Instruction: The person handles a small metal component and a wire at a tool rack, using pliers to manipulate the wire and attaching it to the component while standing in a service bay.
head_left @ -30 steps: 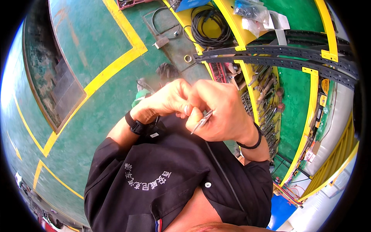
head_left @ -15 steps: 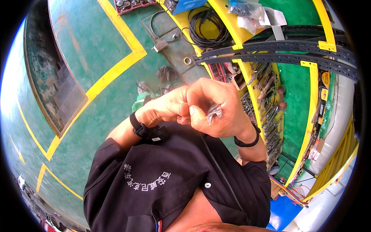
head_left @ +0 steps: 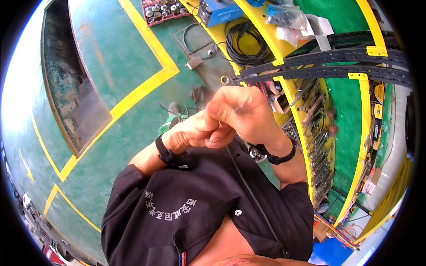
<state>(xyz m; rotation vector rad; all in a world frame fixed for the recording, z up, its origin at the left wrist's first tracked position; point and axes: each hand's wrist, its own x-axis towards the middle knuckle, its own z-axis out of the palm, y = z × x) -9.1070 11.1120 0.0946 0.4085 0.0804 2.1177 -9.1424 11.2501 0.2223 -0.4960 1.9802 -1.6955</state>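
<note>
- The right hand [head_left: 246, 116] is being held curled into a loose fist, its fingers folded inward; whatever lies inside the curl is being hidden by the fingers themselves.
- The left hand [head_left: 195, 133] is being pressed against the right one from the left, its fingertips tucked under the right palm; whether anything is being pinched there cannot be told.
- No object is being shown clearly between the two hands, so the contents of the clasp cannot be made out.
- A black wristband [head_left: 165, 152] is being worn just behind the left hand, and a thin black bracelet [head_left: 280, 156] just behind the right.
- Below the clasp, a black collared shirt with pale stitched lettering [head_left: 186, 213] is filling the lower view.
- Beyond the knuckles, a small metal ring [head_left: 225, 80] is lying on the green painted floor with yellow lines [head_left: 124, 57], near a coiled black cable [head_left: 246, 42].
- To the right of the clasp, a rack of hanging metal wrenches [head_left: 317, 128] is being bent by the lens.
</note>
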